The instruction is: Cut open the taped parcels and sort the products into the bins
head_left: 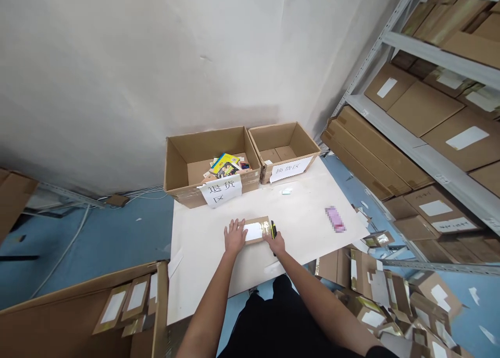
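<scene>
A small cardboard box (255, 238) with a white label and shiny tape at its right end lies flat on the white table (304, 207). My left hand (235, 236) rests on the box's left end, fingers spread. At the right end, my right hand (277, 243) is closed around a black and yellow utility knife (273, 229). The knife stands close against the taped end; whether its blade touches the tape is too small to tell.
Behind are two open cartons with paper signs, the left one (179, 194) holding colourful packages (226, 165), the right one (287, 128). A blurred pink item (335, 219) lies on the right. A big carton (162, 295) stands front left, boxed shelves (425, 155) and discarded boxes (375, 295) right.
</scene>
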`<state>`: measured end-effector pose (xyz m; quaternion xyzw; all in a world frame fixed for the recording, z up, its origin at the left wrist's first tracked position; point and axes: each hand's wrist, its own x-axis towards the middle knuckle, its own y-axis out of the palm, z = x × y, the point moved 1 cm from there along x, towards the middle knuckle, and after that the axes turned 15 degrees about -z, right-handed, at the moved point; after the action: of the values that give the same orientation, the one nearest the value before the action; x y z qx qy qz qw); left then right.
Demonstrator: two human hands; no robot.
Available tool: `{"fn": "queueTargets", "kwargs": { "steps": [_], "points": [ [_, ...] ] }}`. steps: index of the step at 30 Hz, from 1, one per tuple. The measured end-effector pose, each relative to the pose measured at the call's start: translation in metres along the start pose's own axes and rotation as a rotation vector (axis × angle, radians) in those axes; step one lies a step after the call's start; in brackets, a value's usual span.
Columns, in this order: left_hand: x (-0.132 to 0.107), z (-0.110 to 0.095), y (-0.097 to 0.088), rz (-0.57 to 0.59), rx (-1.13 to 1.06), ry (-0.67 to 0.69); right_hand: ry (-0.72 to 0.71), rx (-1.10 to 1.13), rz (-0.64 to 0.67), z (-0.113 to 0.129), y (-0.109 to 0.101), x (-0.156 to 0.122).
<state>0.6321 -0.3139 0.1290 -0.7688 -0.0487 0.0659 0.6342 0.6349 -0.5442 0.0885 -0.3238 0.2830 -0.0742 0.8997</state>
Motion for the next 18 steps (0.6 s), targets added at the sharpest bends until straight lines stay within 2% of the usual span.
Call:
{"fn": "queueTargets", "kwargs": {
  "steps": [3,6,9,11,12,14,16,18],
  "points": [
    [-0.016,-0.010,0.003,0.039,0.039,-0.047,-0.052,-0.119,-0.133,0.033,-0.004,0.029],
    [-0.030,-0.042,0.010,0.167,-0.003,0.100,-0.030,-0.168,-0.164,0.058,-0.022,0.061],
    [-0.038,-0.076,0.016,0.180,-0.031,0.226,0.003,-0.135,-0.141,0.064,-0.037,0.076],
    [-0.042,-0.085,0.018,0.172,-0.056,0.226,-0.009,-0.109,-0.133,0.059,-0.043,0.074],
    [-0.043,-0.083,0.019,0.166,-0.078,0.208,-0.011,-0.056,-0.119,0.054,-0.044,0.071],
    [-0.047,-0.064,0.021,0.168,-0.109,0.133,0.011,0.166,-0.021,0.045,-0.043,0.061],
    [-0.053,-0.029,0.025,0.206,-0.109,-0.001,0.063,0.442,0.135,0.036,-0.040,0.052],
    [-0.061,0.009,0.029,0.279,-0.124,-0.180,0.112,0.571,0.225,0.029,-0.034,0.043]
  ]
}}
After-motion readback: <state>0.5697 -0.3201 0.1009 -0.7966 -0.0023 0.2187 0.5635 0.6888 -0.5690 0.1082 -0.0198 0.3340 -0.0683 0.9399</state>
